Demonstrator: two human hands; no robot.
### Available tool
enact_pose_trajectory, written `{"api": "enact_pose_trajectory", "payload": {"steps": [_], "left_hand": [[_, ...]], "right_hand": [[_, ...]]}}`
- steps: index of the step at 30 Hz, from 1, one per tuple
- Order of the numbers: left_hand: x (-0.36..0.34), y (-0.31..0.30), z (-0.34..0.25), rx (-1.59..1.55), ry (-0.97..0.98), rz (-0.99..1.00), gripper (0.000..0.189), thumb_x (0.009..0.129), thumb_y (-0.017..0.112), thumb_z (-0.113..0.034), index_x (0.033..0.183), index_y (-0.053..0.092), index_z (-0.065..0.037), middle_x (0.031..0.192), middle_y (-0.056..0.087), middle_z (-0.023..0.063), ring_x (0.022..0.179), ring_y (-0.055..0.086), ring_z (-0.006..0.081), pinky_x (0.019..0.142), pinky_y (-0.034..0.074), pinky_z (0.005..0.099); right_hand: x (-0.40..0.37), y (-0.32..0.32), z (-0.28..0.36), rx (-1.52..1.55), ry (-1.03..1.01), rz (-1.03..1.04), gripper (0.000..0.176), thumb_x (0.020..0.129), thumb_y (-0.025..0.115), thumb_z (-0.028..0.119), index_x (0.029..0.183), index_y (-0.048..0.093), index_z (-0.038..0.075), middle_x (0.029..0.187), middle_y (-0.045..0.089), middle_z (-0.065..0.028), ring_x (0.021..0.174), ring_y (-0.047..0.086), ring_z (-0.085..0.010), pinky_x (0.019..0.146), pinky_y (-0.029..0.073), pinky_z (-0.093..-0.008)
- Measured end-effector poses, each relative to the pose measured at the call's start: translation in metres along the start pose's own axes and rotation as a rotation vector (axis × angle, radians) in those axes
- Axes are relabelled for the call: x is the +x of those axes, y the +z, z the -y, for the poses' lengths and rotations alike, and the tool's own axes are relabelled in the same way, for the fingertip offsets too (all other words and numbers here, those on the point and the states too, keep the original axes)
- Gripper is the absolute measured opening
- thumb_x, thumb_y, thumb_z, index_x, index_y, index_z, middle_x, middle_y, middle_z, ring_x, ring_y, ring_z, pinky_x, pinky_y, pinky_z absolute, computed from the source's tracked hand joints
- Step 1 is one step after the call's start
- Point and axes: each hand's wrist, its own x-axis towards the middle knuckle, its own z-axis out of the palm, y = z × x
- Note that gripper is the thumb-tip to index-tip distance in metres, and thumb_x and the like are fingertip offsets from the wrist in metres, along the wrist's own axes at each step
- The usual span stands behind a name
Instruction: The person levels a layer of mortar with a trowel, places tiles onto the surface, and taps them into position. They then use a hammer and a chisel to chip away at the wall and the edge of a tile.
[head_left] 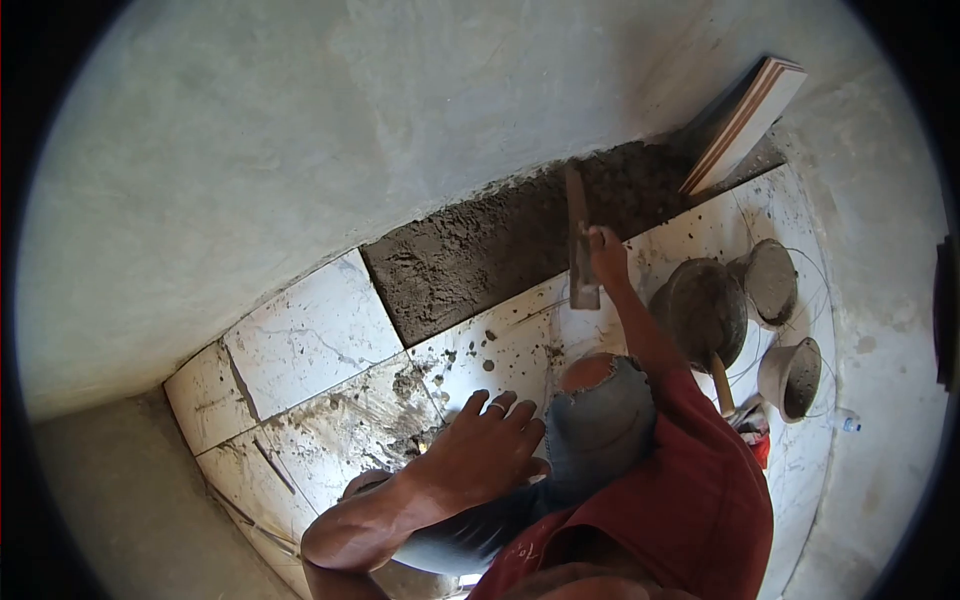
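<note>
My right hand [603,247] grips a long flat levelling tool [579,240] that lies across a strip of wet grey mortar [510,245] along the foot of the wall. My left hand [487,445] rests flat on a laid white tile [500,350], fingers spread, holding nothing. My knee in torn jeans [598,405] is bent between the two hands. Crumbs of mortar are scattered over the tile near my left hand.
Stacked tiles [745,120] lean against the plastered wall [300,130] at the far right end of the mortar strip. A mortar-filled pan [705,305] with a wooden handle and two small buckets [790,375] stand on the tiles to my right.
</note>
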Motion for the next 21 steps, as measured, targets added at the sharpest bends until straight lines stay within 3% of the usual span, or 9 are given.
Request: {"api": "enact_pose_trajectory", "payload": {"steps": [4, 6, 8, 10, 13, 16, 18, 20, 21], "left_hand": [[-0.011, -0.001, 0.005, -0.003, -0.03, -0.087, 0.04, 0.081, 0.055, -0.035, 0.098, 0.055, 0.001, 0.112, 0.051, 0.0199, 0.106, 0.048, 0.0345, 0.091, 0.035, 0.0423], [-0.012, 0.0, 0.005, 0.005, -0.015, -0.102, 0.041, 0.081, 0.055, -0.037, 0.098, 0.055, 0.001, 0.113, 0.051, 0.0197, 0.106, 0.049, 0.0342, 0.091, 0.035, 0.0425], [-0.008, 0.002, 0.003, 0.004, -0.003, -0.065, 0.041, 0.082, 0.054, -0.037, 0.098, 0.055, 0.001, 0.113, 0.051, 0.0195, 0.106, 0.049, 0.0339, 0.091, 0.035, 0.0424], [-0.002, 0.003, 0.002, 0.009, 0.014, -0.03, 0.041, 0.082, 0.054, -0.037, 0.098, 0.055, 0.001, 0.113, 0.051, 0.0193, 0.106, 0.049, 0.0336, 0.091, 0.034, 0.0423], [0.003, 0.002, 0.0, 0.044, 0.053, -0.05, 0.042, 0.082, 0.053, -0.037, 0.098, 0.055, 0.002, 0.111, 0.051, 0.0188, 0.106, 0.049, 0.0333, 0.091, 0.035, 0.0422], [0.001, -0.001, 0.003, 0.009, 0.018, -0.01, 0.041, 0.082, 0.054, -0.036, 0.098, 0.055, 0.002, 0.11, 0.051, 0.0186, 0.106, 0.048, 0.0334, 0.091, 0.035, 0.0417], [-0.003, -0.003, 0.005, -0.006, -0.029, -0.055, 0.041, 0.081, 0.056, -0.036, 0.098, 0.054, 0.002, 0.11, 0.051, 0.0188, 0.106, 0.048, 0.0338, 0.091, 0.035, 0.0416], [-0.006, -0.001, 0.004, 0.0, -0.018, -0.058, 0.041, 0.081, 0.056, -0.036, 0.098, 0.054, 0.001, 0.11, 0.051, 0.0187, 0.106, 0.048, 0.0338, 0.091, 0.035, 0.0418], [-0.006, -0.001, 0.004, 0.01, -0.006, -0.066, 0.041, 0.08, 0.056, -0.035, 0.098, 0.054, 0.001, 0.11, 0.051, 0.0187, 0.106, 0.048, 0.0337, 0.091, 0.035, 0.0419]], "right_hand": [[-0.036, -0.001, -0.013, 0.092, -0.016, 0.027, 0.036, 0.089, 0.042, 0.032, 0.097, 0.056, 0.0, 0.089, 0.06, -0.0204, 0.086, 0.058, -0.0355, 0.076, 0.044, -0.0415], [-0.049, -0.005, -0.018, 0.243, 0.386, 0.215, 0.032, 0.088, 0.043, 0.029, 0.094, 0.056, 0.0, 0.081, 0.058, -0.0183, 0.078, 0.057, -0.0356, 0.073, 0.044, -0.0419], [-0.068, 0.042, -0.063, 0.35, 0.204, 0.232, 0.028, 0.088, 0.042, 0.024, 0.091, 0.055, -0.001, 0.076, 0.055, -0.0172, 0.074, 0.054, -0.035, 0.072, 0.042, -0.0425], [-0.101, 0.062, -0.039, 0.081, -0.152, 0.243, 0.028, 0.089, 0.039, 0.022, 0.092, 0.055, 0.0, 0.085, 0.057, -0.0193, 0.083, 0.055, -0.0354, 0.076, 0.042, -0.0408], [-0.111, 0.051, 0.003, 0.211, 0.032, 0.505, 0.027, 0.09, 0.036, 0.021, 0.097, 0.055, 0.003, 0.094, 0.057, -0.0199, 0.091, 0.054, -0.0358, 0.08, 0.042, -0.0396], [-0.091, 0.042, -0.01, 0.2, -0.198, 0.287, 0.033, 0.091, 0.037, 0.029, 0.094, 0.054, 0.001, 0.075, 0.055, -0.0098, 0.069, 0.053, -0.0251, 0.067, 0.042, -0.0377], [-0.071, 0.034, -0.012, 0.222, -0.014, 0.301, 0.032, 0.092, 0.037, 0.028, 0.094, 0.054, 0.002, 0.074, 0.054, -0.0077, 0.064, 0.053, -0.0207, 0.063, 0.044, -0.035], [-0.062, 0.027, -0.005, 0.517, 0.416, 0.346, 0.03, 0.091, 0.037, 0.027, 0.094, 0.055, 0.003, 0.072, 0.053, -0.0064, 0.06, 0.053, -0.017, 0.06, 0.045, -0.0335], [-0.069, 0.062, -0.038, 0.265, -0.08, 0.343, 0.028, 0.091, 0.038, 0.026, 0.094, 0.055, 0.004, 0.072, 0.054, -0.0093, 0.065, 0.055, -0.0199, 0.063, 0.045, -0.0349]]}}
